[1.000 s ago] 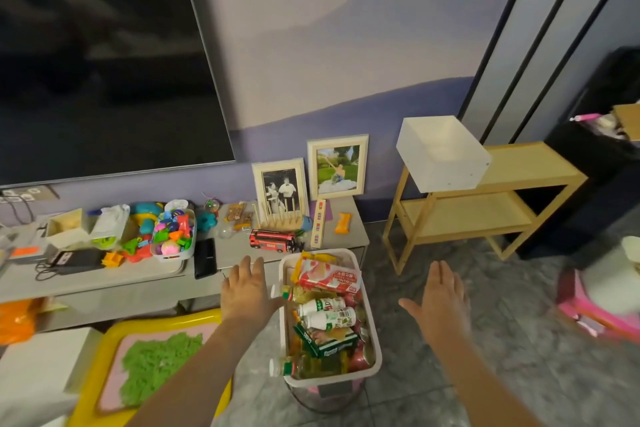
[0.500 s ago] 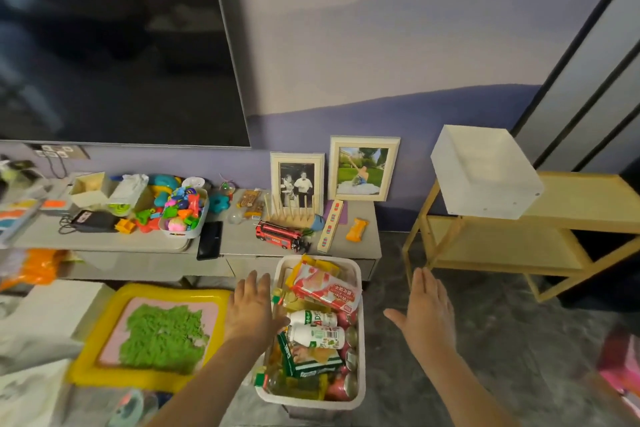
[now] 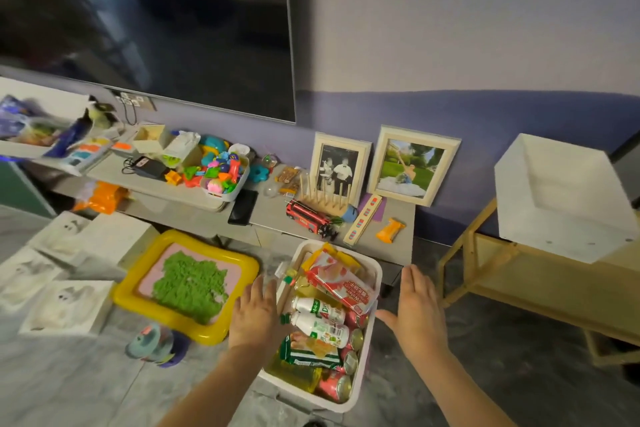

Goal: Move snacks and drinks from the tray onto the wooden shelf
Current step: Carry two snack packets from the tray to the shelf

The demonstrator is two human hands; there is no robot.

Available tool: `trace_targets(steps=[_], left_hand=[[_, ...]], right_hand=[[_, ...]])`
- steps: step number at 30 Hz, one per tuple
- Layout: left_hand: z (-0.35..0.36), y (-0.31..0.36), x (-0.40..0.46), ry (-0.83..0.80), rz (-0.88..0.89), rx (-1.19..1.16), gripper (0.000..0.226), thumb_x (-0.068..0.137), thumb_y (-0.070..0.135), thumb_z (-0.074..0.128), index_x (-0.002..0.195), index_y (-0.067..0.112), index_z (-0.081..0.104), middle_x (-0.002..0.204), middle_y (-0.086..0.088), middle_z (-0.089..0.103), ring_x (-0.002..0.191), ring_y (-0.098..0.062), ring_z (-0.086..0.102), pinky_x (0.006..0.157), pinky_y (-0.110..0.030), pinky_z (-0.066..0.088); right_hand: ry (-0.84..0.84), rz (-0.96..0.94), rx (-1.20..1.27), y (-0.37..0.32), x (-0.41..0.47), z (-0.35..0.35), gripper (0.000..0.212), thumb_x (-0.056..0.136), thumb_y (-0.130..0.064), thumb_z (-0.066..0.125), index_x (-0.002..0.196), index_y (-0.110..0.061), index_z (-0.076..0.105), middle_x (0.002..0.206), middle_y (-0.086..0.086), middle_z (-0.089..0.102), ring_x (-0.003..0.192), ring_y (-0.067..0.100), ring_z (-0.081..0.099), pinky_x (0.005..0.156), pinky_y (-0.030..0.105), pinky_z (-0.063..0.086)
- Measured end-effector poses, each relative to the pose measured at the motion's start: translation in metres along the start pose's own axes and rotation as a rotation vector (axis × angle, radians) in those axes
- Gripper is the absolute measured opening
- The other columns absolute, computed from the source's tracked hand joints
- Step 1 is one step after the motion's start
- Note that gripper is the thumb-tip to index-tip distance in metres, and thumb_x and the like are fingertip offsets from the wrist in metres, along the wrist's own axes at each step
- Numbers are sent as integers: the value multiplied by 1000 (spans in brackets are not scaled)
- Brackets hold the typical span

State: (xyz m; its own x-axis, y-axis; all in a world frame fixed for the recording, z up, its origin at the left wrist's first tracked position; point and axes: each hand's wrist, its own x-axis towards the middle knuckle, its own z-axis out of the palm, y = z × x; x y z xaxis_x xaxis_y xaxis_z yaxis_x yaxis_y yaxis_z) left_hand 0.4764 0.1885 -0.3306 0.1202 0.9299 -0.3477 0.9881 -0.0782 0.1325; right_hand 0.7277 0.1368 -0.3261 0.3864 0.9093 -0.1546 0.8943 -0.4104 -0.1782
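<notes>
Here the white tray (image 3: 375, 279) sits on the floor, packed with a red snack packet (image 3: 341, 282), 2 white bottles (image 3: 322, 317) and cans. The left hand (image 3: 254, 314) and right hand (image 3: 420, 314) flank it, fingers straight, holding nothing. The wooden shelf (image 3: 540, 282) stands well apart to the right, carrying a white box (image 3: 561, 198).

The labels on the snack packets (image 3: 341, 282) are blurred.

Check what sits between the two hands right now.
In the head view, the white tray lies between the left hand and right hand, packed with a red snack pack, bottles and cans. Neither hand holds anything.
</notes>
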Motion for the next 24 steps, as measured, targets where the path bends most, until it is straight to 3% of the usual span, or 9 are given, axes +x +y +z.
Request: trace_targets(steps=[12, 24], left_hand=[[8, 11, 16, 63, -86, -42, 95, 81, 56, 60, 151, 20, 8, 160, -6, 5, 147, -28, 7, 120, -41, 12], [91, 58, 25, -3, -193, -106, 100, 82, 57, 59, 151, 25, -5, 161, -6, 1, 148, -28, 2, 121, -40, 8]], right_hand=[[-17, -202, 17, -12, 51, 4, 100, 81, -56, 63, 152, -12, 8, 159, 6, 16, 146, 25, 15, 118, 37, 23], [-137, -308, 34, 42, 81, 71, 103, 77, -60, 64, 151, -12, 12, 158, 7, 18, 145, 26, 18, 116, 35, 25]])
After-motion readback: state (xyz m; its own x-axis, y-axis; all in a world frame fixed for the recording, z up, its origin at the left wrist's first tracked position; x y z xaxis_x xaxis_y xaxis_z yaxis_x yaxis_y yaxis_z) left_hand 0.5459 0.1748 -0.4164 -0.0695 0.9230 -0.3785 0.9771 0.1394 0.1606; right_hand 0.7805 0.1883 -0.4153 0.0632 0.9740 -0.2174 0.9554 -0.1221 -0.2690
